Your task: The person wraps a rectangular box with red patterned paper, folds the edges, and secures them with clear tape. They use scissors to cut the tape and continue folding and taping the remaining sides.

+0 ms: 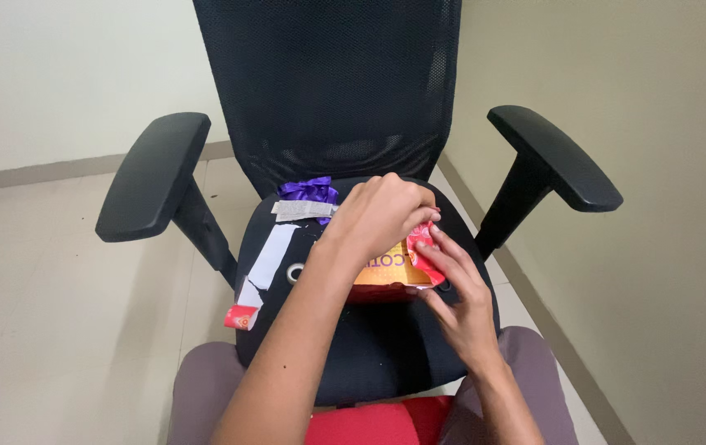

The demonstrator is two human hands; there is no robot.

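Observation:
An orange box (386, 270) partly covered in red wrapping paper (425, 257) lies on the seat of a black office chair (386, 346). My left hand (382, 216) presses down on top of the box, fingers curled over the paper's upper edge. My right hand (456, 297) holds the box's right side, fingertips on the red paper. The far side of the box is hidden under my left hand.
A purple ribbon bow (310, 190), a grey paper strip (302, 211), a long white strip (271, 255), a tape roll (295, 272) and a red paper scrap (242, 316) lie on the seat's left. Armrests (155, 173) (552, 156) flank the seat. A wall stands at the right.

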